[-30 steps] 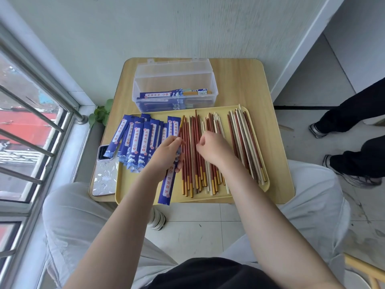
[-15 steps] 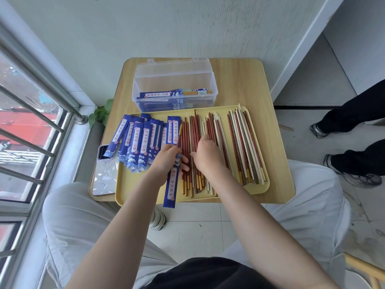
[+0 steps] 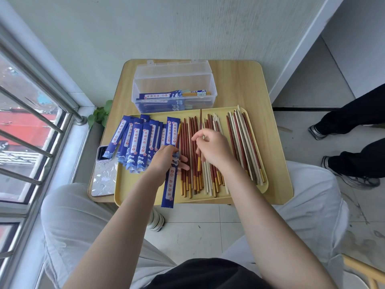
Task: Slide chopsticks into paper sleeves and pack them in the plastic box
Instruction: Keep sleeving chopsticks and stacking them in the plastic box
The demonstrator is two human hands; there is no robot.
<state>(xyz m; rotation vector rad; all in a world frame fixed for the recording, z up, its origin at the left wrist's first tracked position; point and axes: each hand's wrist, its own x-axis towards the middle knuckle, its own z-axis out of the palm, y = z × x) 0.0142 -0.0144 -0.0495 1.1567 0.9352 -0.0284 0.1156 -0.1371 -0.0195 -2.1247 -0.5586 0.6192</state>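
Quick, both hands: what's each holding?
Left hand: holds a long blue paper sleeve.
Right hand: pinches a dark red chopstick.

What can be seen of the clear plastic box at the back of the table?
The clear plastic box is rectangular, with see-through walls and its hinged lid open, leaning back toward the wall. It stands upright on the wooden table, just behind the yellow tray. Inside lie several blue sleeved chopstick packs. No hand touches it.

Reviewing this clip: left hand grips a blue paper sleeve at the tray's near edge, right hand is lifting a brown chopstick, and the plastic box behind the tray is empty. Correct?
Not quite. The head view shows the plastic box already holds sleeved chopsticks. The rest stands: left hand grips the blue paper sleeve, right hand lifts a brown chopstick.
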